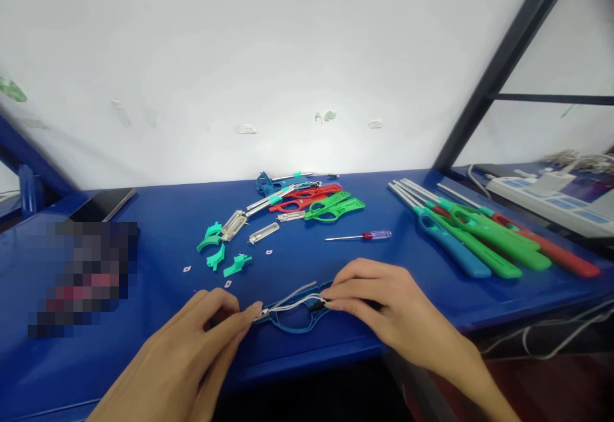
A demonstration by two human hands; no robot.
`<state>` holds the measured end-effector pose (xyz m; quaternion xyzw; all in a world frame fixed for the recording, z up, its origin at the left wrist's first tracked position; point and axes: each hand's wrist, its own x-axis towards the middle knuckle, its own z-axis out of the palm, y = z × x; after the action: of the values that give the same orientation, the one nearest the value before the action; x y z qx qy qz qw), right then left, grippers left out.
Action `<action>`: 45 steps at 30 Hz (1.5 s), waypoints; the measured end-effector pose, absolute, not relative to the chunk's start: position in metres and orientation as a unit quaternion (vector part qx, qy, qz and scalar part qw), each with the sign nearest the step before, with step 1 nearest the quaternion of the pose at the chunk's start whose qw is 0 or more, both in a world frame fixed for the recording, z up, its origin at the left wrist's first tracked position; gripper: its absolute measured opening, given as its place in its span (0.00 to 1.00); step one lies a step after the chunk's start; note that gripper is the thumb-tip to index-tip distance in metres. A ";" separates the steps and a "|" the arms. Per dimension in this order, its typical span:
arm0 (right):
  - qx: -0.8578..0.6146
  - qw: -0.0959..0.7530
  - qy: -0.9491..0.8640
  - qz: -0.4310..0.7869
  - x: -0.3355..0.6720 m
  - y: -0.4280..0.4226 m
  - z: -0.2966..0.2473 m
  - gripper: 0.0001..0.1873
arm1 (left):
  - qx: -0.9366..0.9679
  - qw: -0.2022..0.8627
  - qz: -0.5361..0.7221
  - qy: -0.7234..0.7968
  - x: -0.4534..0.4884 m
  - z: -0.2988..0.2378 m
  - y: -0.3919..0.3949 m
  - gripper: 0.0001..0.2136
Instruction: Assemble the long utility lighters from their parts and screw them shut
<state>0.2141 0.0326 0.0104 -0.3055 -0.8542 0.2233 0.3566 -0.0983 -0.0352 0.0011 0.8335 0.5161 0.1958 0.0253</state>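
Note:
A blue lighter casing half lies near the table's front edge, with its finger loop toward me. Thin white wires run along it to a small black igniter piece. My left hand is closed at the casing's left end, thumb and index finger pinching it where the wires meet a metal tip. With thumb and fingertips together, my right hand grips the black igniter piece over the casing's right part. The far right end of the casing is hidden behind my right fingers.
Beyond my hands lie a screwdriver, green casing halves, red casing halves, clear fuel tanks and teal triggers. Several long lighters rest at right, near a power strip. A phone is at left.

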 end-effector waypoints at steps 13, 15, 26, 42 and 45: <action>-0.312 0.369 -0.837 0.257 0.211 0.034 0.008 0.05 | 0.827 -0.034 0.206 0.522 -0.094 0.003 -0.033 0.16; -0.318 0.370 -0.832 0.265 0.211 0.034 0.009 0.05 | 0.810 -0.056 0.224 0.538 -0.094 0.007 -0.029 0.16; -0.343 0.349 -0.825 0.284 0.212 0.034 0.010 0.01 | 0.740 -0.114 0.117 0.653 -0.094 0.057 0.022 0.21; -0.341 0.342 -0.825 0.293 0.212 0.034 0.009 0.02 | 0.693 -0.014 0.021 0.721 -0.089 0.080 0.070 0.13; -0.342 0.340 -0.825 0.293 0.212 0.034 0.008 0.02 | 0.715 0.018 0.034 0.698 -0.094 0.071 0.056 0.14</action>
<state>0.2120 0.0341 0.0083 -0.3421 -0.8253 0.2932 0.3404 -0.0938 0.0562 0.0705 0.7147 0.6984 0.0336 0.0183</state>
